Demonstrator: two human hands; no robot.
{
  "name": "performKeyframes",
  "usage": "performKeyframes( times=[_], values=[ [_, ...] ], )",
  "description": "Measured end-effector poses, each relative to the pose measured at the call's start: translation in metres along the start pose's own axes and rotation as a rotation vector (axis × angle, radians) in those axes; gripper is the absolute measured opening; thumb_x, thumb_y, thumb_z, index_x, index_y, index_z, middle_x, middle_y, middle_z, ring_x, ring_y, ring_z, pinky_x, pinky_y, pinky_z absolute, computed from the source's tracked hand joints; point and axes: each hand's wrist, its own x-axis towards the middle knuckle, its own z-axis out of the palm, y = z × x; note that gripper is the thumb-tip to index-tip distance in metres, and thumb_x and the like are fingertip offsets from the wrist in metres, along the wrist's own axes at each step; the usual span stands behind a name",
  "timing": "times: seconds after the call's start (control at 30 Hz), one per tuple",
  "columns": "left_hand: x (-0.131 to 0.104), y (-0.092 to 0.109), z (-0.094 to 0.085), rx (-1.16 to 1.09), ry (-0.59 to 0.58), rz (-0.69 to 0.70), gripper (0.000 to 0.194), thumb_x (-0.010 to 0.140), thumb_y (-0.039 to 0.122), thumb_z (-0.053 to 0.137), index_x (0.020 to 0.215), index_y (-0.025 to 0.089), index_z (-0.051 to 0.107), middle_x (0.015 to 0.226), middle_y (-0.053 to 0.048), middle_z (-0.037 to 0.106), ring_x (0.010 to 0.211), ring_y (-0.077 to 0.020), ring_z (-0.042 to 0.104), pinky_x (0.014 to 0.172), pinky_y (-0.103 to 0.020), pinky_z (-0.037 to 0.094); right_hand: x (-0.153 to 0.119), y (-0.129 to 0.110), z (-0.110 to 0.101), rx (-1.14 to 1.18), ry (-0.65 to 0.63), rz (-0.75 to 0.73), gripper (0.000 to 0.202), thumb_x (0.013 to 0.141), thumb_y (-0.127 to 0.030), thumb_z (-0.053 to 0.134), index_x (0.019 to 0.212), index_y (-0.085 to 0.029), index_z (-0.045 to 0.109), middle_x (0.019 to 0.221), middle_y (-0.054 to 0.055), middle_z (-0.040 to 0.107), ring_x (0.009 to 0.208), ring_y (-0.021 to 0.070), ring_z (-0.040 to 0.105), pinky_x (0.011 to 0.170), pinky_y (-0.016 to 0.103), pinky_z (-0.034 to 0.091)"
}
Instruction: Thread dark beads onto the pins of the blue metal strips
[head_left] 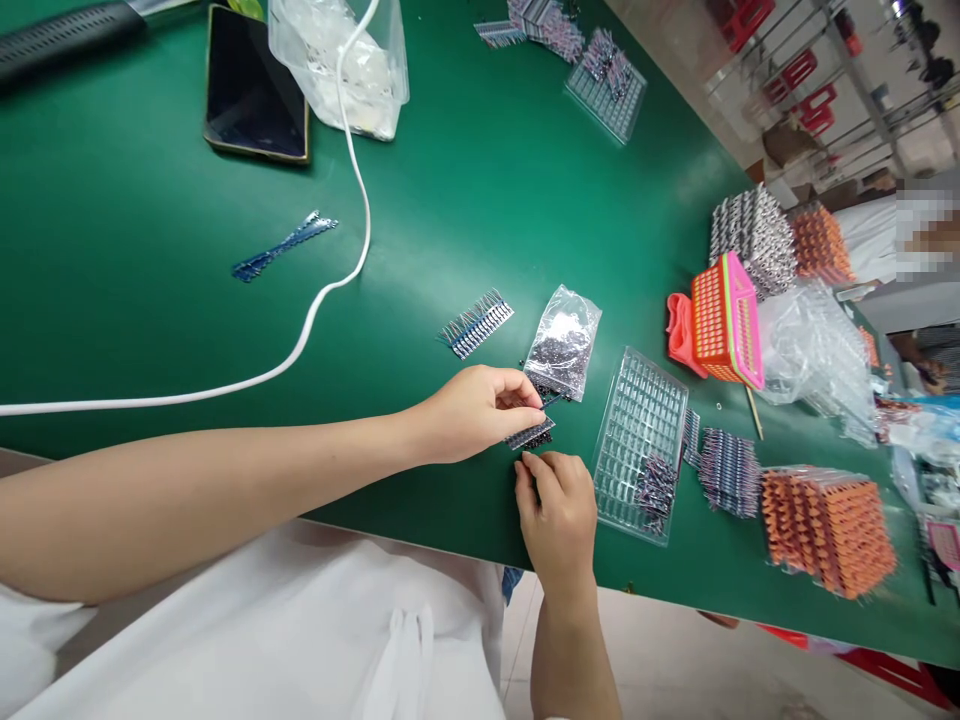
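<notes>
My left hand is closed in a pinch, with a thin dark part showing at its fingertips. Right under those fingers lies a small dark grid-like block, with tiny dark beads around it. My right hand is closed beside the block's near edge, thumb and fingers together; what they hold, if anything, is hidden. Beyond my left fingertips sits a clear plastic bag of tiny dark pieces. A row of blue wire-legged components lies to its left.
Right of my hands is a clear compartment tray with small parts in it. Farther right are stacked component strips, an orange stack and a basket. A white cable, phone and plastic box occupy the left.
</notes>
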Motion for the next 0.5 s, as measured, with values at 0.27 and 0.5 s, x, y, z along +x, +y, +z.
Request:
performKeyframes(
  times=[0.27, 0.5],
  values=[
    [-0.001, 0.002, 0.000, -0.006, -0.009, -0.008, 0.014, 0.080, 0.030, 0.068, 0.082, 0.017, 0.066, 0.081, -0.002, 0.070, 0.080, -0.0185, 0.065, 0.076, -0.031, 0.050, 0.009, 0.000, 0.005, 0.168, -0.003, 0.164, 0.011, 0.093, -0.015, 0.055, 0.087, -0.019, 0.064, 0.082, 0.004, 0.063, 0.082, 0.0184, 0.058, 0.075, 0.033, 0.048],
    [-0.011, 0.004, 0.002, -0.072, -0.199, 0.036, 0.014, 0.083, 0.030, 0.068, 0.085, 0.015, 0.066, 0.096, -0.008, 0.076, 0.097, -0.0231, 0.071, 0.087, -0.035, 0.054, 0.003, -0.003, -0.008, 0.778, 0.231, 0.474, 0.007, 0.089, -0.021, 0.063, 0.082, -0.019, 0.064, 0.079, 0.000, 0.057, 0.072, 0.0132, 0.055, 0.063, 0.026, 0.043]
  ],
)
